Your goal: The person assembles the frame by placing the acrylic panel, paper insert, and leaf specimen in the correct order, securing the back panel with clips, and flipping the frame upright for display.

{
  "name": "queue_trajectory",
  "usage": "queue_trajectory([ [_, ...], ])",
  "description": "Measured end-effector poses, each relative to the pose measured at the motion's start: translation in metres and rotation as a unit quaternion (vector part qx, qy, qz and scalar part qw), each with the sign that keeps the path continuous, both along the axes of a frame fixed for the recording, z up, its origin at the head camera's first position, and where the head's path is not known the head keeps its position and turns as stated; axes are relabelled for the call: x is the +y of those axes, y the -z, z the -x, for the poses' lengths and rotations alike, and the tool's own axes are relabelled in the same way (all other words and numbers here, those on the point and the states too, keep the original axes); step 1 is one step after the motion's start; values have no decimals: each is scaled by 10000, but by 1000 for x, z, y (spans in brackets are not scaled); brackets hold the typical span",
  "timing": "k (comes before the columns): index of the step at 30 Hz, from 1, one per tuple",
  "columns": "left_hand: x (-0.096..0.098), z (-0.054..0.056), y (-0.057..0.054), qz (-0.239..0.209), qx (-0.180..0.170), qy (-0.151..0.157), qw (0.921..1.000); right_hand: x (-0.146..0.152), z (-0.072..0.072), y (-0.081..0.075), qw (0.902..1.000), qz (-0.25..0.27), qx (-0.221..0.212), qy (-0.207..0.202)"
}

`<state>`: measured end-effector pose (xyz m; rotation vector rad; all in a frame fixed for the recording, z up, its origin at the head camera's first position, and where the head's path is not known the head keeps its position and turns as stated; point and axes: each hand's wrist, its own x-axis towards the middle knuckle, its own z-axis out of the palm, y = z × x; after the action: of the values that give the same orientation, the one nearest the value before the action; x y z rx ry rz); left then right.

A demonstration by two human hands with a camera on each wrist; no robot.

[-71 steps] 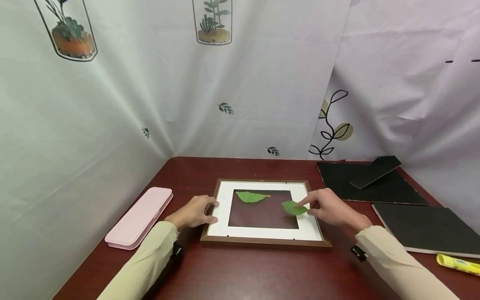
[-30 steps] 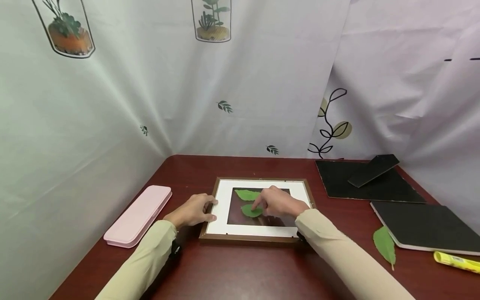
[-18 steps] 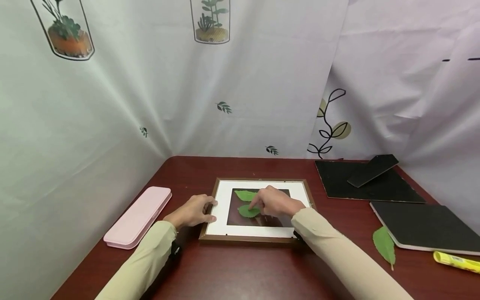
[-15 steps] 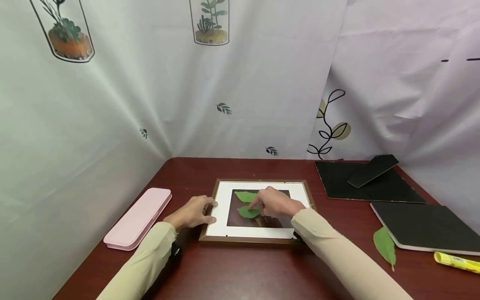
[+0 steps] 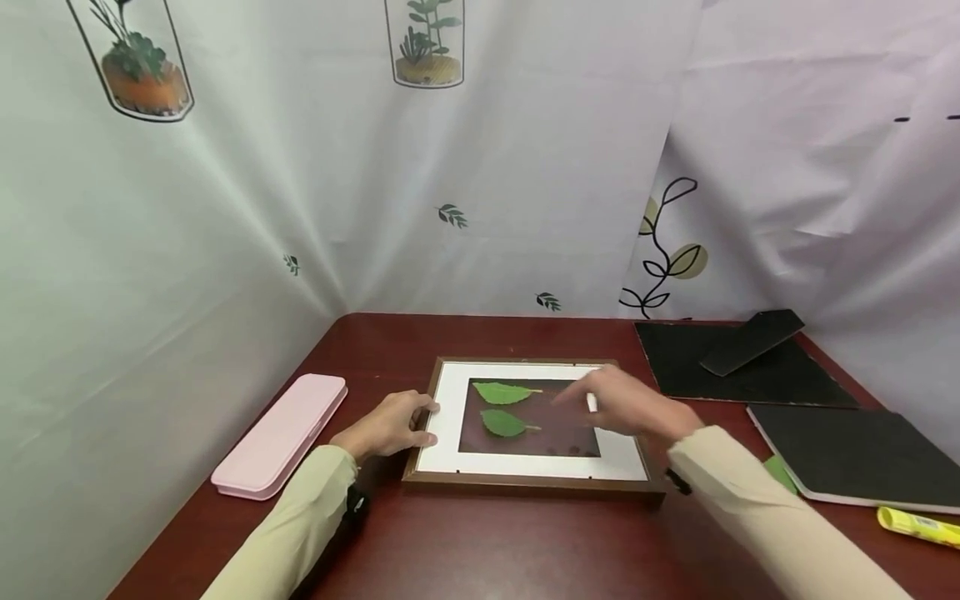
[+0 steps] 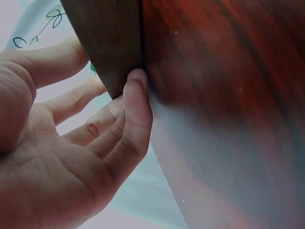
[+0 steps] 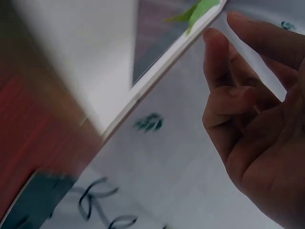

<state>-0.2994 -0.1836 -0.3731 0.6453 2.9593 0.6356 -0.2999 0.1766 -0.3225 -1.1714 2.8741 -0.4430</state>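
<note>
A brown-edged picture frame (image 5: pixel 525 482) with a white mat lies flat on the table. Inside the mat's window are two green leaves, an upper leaf (image 5: pixel 501 392) and a lower leaf (image 5: pixel 504 423), stems to the right. My left hand (image 5: pixel 386 425) grips the frame's left edge; the left wrist view shows its fingers curled at the frame's side (image 6: pixel 107 43). Over the right part of the window hovers my right hand (image 5: pixel 626 404), index finger extended, the others loosely bent, holding nothing. A third leaf (image 5: pixel 782 473) is mostly hidden behind the right sleeve.
At the left lies a pink case (image 5: pixel 281 435). A black backing board (image 5: pixel 675 350) with its stand leg is at the back right. In front of it are a black notebook (image 5: pixel 862 454) and a yellow tube (image 5: pixel 918 525). Patterned white cloth (image 5: pixel 510 150) hangs behind the table.
My right hand brought the lower leaf from the mat's right side into the window below the upper leaf, let it go, and moved back right. My left hand stayed on the frame.
</note>
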Motion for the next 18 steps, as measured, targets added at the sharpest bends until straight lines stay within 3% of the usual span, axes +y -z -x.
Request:
queue_trajectory([
  [3, 2, 1, 1, 7, 50, 77, 10000, 34, -11, -1, 9996, -94, 129, 229],
  [11, 4, 0, 0, 102, 36, 71, 9999, 124, -46, 7, 9929, -296, -404, 1075],
  [13, 3, 0, -1, 129, 25, 73, 9999, 141, -51, 12, 9841, -595, -682, 1530],
  [18, 0, 1, -3, 165, 21, -41, 9999, 167, -57, 24, 9479, -1590, -1357, 2405],
])
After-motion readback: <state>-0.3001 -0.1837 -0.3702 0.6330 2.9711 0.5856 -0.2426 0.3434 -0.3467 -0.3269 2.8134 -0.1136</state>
